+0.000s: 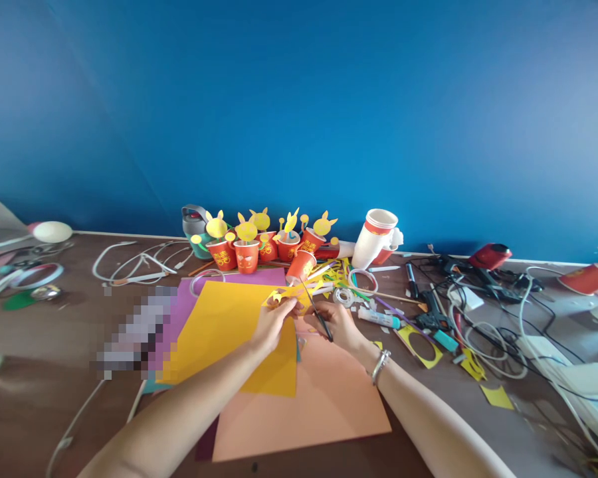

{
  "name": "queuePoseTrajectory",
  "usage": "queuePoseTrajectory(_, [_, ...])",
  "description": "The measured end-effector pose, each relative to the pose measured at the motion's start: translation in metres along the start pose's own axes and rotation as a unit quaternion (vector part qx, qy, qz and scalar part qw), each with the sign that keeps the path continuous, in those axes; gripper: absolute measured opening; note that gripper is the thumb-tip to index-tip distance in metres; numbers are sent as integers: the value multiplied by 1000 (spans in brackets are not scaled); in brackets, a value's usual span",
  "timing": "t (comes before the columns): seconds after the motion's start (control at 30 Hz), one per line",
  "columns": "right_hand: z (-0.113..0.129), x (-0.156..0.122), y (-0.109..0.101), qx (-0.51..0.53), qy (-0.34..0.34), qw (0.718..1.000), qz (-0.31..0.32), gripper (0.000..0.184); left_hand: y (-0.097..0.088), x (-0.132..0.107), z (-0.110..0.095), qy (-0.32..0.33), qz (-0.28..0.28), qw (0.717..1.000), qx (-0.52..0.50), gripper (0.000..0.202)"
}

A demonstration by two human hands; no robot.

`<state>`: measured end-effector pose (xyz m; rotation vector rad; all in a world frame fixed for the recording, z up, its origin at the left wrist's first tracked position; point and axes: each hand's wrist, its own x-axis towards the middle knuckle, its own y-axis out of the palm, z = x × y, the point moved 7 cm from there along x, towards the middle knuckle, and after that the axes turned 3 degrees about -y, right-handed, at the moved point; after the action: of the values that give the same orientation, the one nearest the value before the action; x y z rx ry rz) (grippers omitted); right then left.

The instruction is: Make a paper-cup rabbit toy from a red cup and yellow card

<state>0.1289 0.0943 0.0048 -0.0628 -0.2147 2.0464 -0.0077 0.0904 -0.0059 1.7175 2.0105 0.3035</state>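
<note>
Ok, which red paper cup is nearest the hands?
The tilted red paper cup: it has no yellow paper ears, unlike the upright cups behind it.

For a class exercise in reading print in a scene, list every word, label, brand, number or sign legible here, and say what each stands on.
"囍" (double happiness sign): gold, on the row of red paper cups.
White and blue-green plastic tube: its label is too small to read.
No other words, brands or numbers can be read.
</note>
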Motion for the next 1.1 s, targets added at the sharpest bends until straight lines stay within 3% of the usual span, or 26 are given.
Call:
queuePoseTrajectory(0.17, [-9,2,-2,1,11,1000,-12,24,-2,2,2,4,2,1000,7,27])
queuePoseTrajectory(0.3, [-7,5,-9,72,-4,996,-46,25,0,2,-1,17,10,999,27,25])
queuePoseTrajectory(0.4, [-2,4,-16,131,-18,988,-85,27,9,0,-2,11,63,996,61,22])
queuePoseTrajectory(0.47, [0,3,-15,136,-20,987,-77,27,14,-3,0,0,90,993,81,22])
queuePoseTrajectory(0.73, [6,1,-14,151,-23,983,-104,30,20,-8,8,-25,123,983,136,29])
queuePoseTrajectory(0.87, [8,-1,-8,140,-19,987,-71,31,14,-5,3,2,78,990,119,34])
queuePoseTrajectory(1.0, [6,-2,8,89,-20,996,10,30,5,-3,-1,28,23,998,54,31])
queuePoseTrajectory(1.1, [3,-4,20,75,-27,995,52,31,8,-7,-2,14,27,999,32,31])
